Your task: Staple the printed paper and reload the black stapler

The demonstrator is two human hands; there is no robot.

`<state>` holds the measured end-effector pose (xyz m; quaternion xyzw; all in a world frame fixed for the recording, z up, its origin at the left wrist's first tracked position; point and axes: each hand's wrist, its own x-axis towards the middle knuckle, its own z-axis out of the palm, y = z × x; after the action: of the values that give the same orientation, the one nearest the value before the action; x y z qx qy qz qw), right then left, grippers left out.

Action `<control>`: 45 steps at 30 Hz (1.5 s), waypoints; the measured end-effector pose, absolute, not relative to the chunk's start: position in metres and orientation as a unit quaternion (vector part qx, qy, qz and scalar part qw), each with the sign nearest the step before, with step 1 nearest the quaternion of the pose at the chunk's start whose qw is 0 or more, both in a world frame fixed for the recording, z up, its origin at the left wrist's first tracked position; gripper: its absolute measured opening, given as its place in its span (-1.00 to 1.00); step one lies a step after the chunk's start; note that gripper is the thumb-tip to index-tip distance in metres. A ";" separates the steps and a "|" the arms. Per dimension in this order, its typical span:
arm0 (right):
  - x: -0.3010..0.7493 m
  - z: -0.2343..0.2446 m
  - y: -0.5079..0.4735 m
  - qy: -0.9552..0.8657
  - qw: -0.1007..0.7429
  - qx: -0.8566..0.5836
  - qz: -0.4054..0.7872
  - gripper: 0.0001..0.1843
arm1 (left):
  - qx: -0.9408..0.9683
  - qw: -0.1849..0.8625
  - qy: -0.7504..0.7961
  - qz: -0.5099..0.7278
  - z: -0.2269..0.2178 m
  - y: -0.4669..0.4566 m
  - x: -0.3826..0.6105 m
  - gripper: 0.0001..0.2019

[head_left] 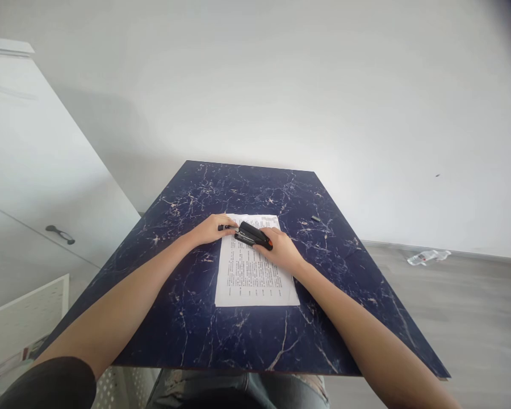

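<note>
A black stapler (247, 232) with an orange spot near its rear lies over the upper part of a printed sheet of paper (255, 278). Its top is lifted, and the metal channel inside shows. My right hand (283, 249) is closed around the stapler's rear end. At the stapler's front, my left hand (215, 228) is closed with its fingers on a small black part (223, 227); whether this belongs to the stapler I cannot tell. Right of the paper lies a small grey strip (315, 218), perhaps staples.
The dark blue marble-patterned table (238, 341) stands against a white wall. At left is a white cabinet (46, 170) with a dark handle (60, 234). A crumpled clear plastic thing (428, 257) lies on the floor to the right.
</note>
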<state>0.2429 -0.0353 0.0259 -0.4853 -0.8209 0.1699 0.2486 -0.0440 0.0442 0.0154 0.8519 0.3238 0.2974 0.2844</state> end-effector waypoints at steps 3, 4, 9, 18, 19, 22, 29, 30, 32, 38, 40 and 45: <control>0.244 0.027 -0.035 -0.822 0.248 -0.483 0.172 -0.70 | 0.860 0.272 0.324 0.285 0.016 0.043 -0.044 -0.77; 0.244 0.026 -0.035 -0.823 0.247 -0.481 0.171 -0.71 | 0.864 0.265 0.324 0.280 0.016 0.043 -0.044 -0.76; 0.245 0.026 -0.035 -0.826 0.248 -0.479 0.166 -0.72 | 0.867 0.258 0.316 0.286 0.015 0.043 -0.045 -0.78; 0.246 0.026 -0.035 -0.823 0.237 -0.484 0.179 -0.69 | 0.869 0.261 0.335 0.254 0.017 0.043 -0.048 -0.71; 0.246 0.026 -0.035 -0.823 0.236 -0.485 0.179 -0.69 | 0.871 0.258 0.337 0.249 0.017 0.044 -0.048 -0.70; 0.246 0.027 -0.036 -0.821 0.235 -0.488 0.181 -0.68 | 0.868 0.263 0.339 0.252 0.018 0.044 -0.049 -0.69; 0.257 0.018 -0.026 -0.807 0.276 -0.491 0.177 -0.64 | 0.823 0.415 0.309 0.236 0.026 0.046 -0.058 -0.65; 0.260 0.016 -0.024 -0.805 0.284 -0.491 0.175 -0.63 | 0.821 0.435 0.294 0.224 0.027 0.046 -0.060 -0.64; 0.267 0.014 -0.019 -0.800 0.296 -0.489 0.179 -0.64 | 0.824 0.452 0.272 0.207 0.029 0.047 -0.061 -0.62; 0.274 0.014 -0.013 -0.798 0.307 -0.475 0.207 -0.67 | 0.846 0.397 0.287 0.210 0.029 0.043 -0.053 -0.69; 0.273 0.014 -0.013 -0.795 0.310 -0.479 0.208 -0.68 | 0.847 0.384 0.300 0.213 0.028 0.041 -0.048 -0.67; 0.272 0.013 -0.012 -0.795 0.308 -0.479 0.210 -0.65 | 0.846 0.342 0.330 0.241 0.018 0.036 -0.031 -0.62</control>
<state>0.2725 -0.0117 0.0131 -0.4794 -0.7945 0.2098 0.3081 -0.0313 0.0357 0.0182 0.8461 0.3299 0.2411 0.3422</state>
